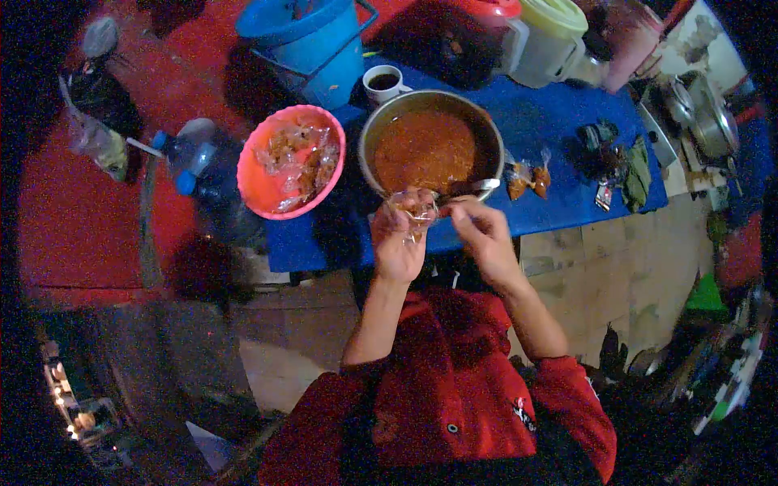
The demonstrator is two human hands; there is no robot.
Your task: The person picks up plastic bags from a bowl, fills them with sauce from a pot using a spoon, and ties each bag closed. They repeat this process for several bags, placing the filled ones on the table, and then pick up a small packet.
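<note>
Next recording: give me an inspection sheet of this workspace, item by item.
Surface: blue table, crowded.
Job's things: small plastic bag; metal bowl of reddish sauce, spoon in it.
Clutter: pink bowl of filled packets, cup, blue bucket, two packets.
Grip: left hand holds the bag; right hand at its mouth, grip unclear.
Cables: nothing seen.
Surroundings: red floor, water bottle.

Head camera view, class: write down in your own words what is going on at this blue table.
A person in a red top holds a small clear bag with both hands, left hand and right hand, at the near rim of a metal pot full of orange-red paste. A spoon rests on that rim. A pink bowl to the left holds filled bags, and two more packets lie right of the pot.
</note>
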